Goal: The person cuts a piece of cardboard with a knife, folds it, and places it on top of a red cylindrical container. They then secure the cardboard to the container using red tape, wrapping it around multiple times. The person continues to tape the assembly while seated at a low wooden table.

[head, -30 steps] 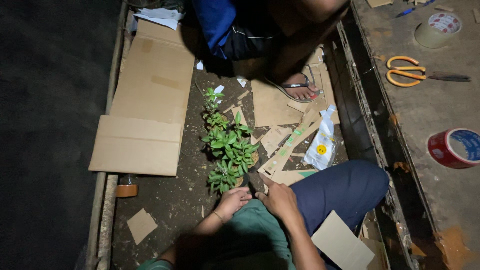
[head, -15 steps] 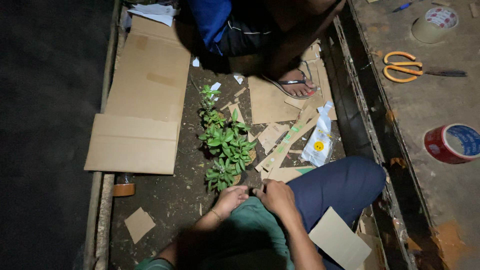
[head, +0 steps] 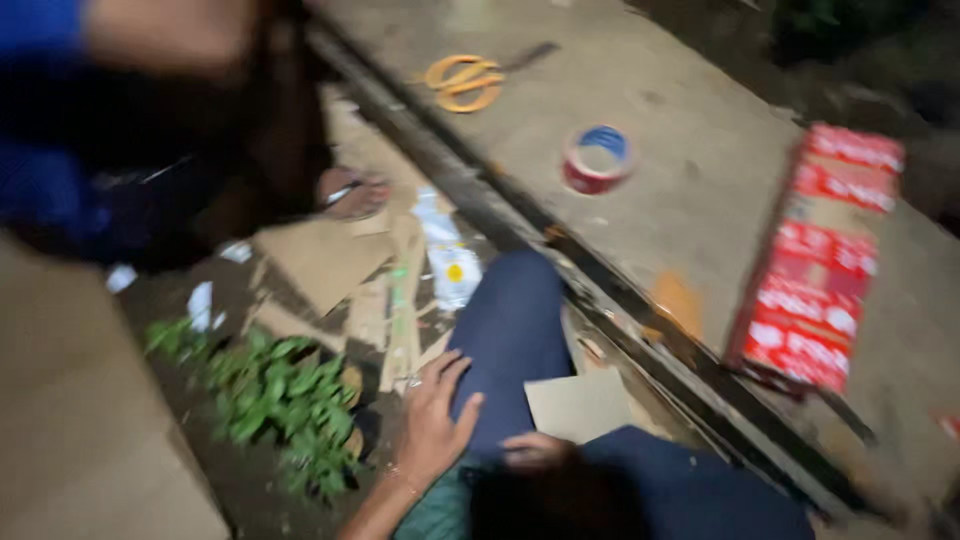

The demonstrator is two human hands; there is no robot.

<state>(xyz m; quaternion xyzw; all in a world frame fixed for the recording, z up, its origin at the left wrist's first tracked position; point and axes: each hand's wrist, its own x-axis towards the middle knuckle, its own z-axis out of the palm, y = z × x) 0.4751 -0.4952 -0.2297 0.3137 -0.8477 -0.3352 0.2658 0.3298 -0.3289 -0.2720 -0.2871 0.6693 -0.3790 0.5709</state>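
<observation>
- We are finding the left hand (head: pixel 432 425) lying flat with its fingers spread apart, palm down, partly on the blue trouser leg (head: pixel 510 335) and partly beside the green plant (head: pixel 285 400); it is clamping nothing.
- We are finding the right hand (head: pixel 535 450) resting on the same trouser leg, just right of the left hand; blur is hiding its fingers, so we cannot tell whether they are closed or holding anything.
- Half a second ago both hands were meeting at the base of the plant; now they are sitting off it, and the view is swinging right and blurring. We are judging that the work at the plant is pausing while attention is turning toward the slab.
- The plant is standing in dark soil, just left of the trouser leg.
- Cardboard scraps (head: pixel 320 265) are lying beyond the plant, with a white packet (head: pixel 450 270) near them, and a cardboard square (head: pixel 575 405) is sitting just right of the leg.
- Another person's sandalled foot (head: pixel 352 193) is resting beyond the scraps.
- On the concrete slab (head: pixel 700 200), well right of the plant, we are noting orange-handled scissors (head: pixel 462 82), a red-and-blue tape roll (head: pixel 597 158) and a red-and-white box (head: pixel 820 255), newly in view.
</observation>
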